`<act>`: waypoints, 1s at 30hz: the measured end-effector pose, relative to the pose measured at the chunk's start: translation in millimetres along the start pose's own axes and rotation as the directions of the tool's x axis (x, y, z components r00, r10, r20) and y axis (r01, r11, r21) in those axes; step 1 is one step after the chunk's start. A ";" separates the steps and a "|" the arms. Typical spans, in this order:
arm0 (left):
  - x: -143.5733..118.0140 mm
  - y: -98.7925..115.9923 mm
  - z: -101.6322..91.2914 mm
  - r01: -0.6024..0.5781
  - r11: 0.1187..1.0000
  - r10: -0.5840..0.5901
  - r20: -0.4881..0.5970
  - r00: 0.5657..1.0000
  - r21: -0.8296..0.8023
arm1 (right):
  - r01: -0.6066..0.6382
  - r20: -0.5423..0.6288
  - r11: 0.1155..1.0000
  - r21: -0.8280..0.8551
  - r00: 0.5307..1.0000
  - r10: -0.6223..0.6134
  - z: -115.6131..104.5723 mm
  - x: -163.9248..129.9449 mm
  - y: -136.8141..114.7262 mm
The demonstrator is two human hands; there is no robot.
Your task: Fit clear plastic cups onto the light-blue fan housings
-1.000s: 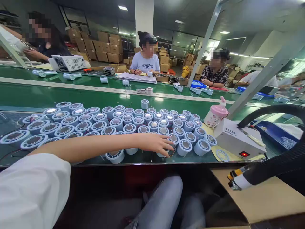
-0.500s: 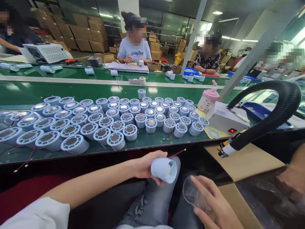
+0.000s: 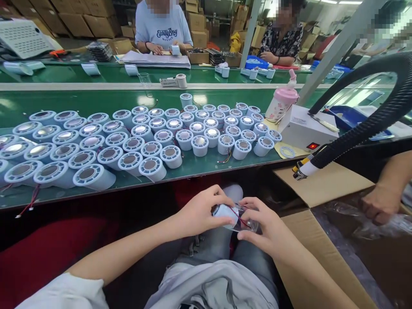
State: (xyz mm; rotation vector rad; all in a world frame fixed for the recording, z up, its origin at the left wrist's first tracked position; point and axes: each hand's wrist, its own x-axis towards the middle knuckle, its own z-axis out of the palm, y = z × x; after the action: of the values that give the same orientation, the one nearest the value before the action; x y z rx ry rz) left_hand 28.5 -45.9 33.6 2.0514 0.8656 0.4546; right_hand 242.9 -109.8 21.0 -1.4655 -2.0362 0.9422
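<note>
Fitting the clear cover onto the fan, over your lap.

The bench (image 3: 206, 171) ahead carries the rows of fans (image 3: 151, 141). Your left hand (image 3: 199, 212) has its fingers clamped on one fan (image 3: 225, 213); your right hand (image 3: 270, 229) pinches the clear cover (image 3: 249, 222) against its end. Looks like next you tuck the red wire (image 3: 236, 214) in and press square.
</note>
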 end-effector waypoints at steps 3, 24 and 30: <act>1.2 -12.8 9.4 -0.043 0.994 0.033 -0.096 0.995 -0.102 | -0.053 -0.049 0.969 0.240 0.997 0.066 -0.2 -3.4 0.4; -7.0 -6.4 7.3 0.024 0.891 0.024 0.099 0.995 -0.454 | 0.110 -0.188 0.973 0.204 0.980 -0.071 2.7 -25.8 8.7; -6.6 -10.0 8.3 -0.260 0.871 0.290 0.009 0.957 -0.417 | 0.013 -0.064 0.927 0.374 0.998 0.012 -3.3 -27.4 1.3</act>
State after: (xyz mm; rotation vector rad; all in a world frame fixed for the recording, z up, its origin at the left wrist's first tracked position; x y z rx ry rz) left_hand 24.7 -51.2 20.6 1.7835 0.3866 0.6552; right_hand 255.0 -134.6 22.9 -1.2679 -1.6916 1.1894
